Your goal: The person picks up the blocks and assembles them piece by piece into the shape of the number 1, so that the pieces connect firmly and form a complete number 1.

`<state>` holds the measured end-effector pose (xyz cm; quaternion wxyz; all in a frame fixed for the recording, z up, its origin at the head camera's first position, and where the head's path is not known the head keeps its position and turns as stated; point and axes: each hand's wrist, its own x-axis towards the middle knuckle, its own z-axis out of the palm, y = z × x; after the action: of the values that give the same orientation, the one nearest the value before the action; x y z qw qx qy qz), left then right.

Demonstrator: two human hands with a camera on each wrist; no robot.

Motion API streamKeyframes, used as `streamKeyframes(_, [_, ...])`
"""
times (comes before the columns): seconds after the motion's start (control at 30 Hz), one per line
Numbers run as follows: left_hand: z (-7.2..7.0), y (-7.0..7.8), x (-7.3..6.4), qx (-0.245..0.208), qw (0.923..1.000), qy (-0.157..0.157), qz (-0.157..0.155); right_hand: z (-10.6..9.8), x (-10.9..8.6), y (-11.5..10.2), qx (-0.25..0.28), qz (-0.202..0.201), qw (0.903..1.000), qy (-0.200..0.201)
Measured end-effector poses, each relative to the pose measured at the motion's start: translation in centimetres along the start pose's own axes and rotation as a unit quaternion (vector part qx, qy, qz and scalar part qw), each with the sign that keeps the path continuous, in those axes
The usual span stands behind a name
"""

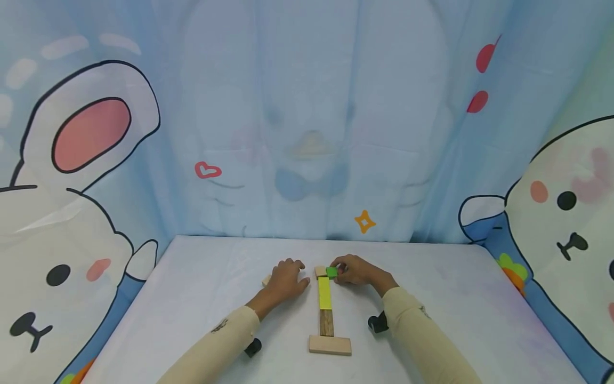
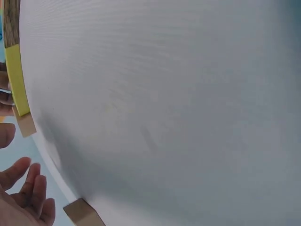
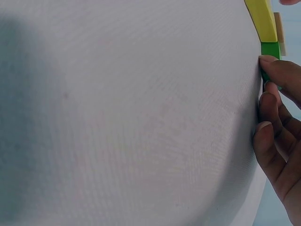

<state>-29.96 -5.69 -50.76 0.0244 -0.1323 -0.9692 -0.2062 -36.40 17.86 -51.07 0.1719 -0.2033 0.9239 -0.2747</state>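
My right hand (image 1: 354, 270) pinches a green block (image 3: 271, 49) between thumb and fingers at the far end of a row of blocks. That block touches a pale wooden block (image 1: 320, 271), and both meet the top of a long yellow block (image 1: 324, 294). Below the yellow one come a dark wood-grain block (image 1: 326, 323) and a pale plank (image 1: 330, 345) lying crosswise. My left hand (image 1: 285, 280) is left of the row, fingers loosely bent and holding nothing. Partly hidden behind it is another pale block (image 2: 84, 214).
All the blocks lie on a white-covered table (image 1: 431, 298). A blue curtain (image 1: 307, 106) with cartoon animals hangs along the table's far edge. Black wrist devices (image 1: 378, 323) show beneath both forearms.
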Motion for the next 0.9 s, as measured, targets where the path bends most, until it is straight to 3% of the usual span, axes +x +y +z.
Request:
streamKeyframes(0.37, [-0.8,-1.5,-1.5,0.020,0.9996,0.019,0.003,0.1,0.3,0.5,0.000,-0.021,0.9998,-0.003])
streamKeyframes(0.57, [-1.1,-2.2,-2.1,0.016,0.9994,0.018,-0.023,0.1,0.3,0.5,-0.002,-0.022,0.9997,-0.004])
streamKeyframes(0.9, [-2.1,-3.8,-3.2,0.049,0.9974,0.026,-0.046,0.1,0.0,0.4,-0.001,-0.032,0.9995,0.000])
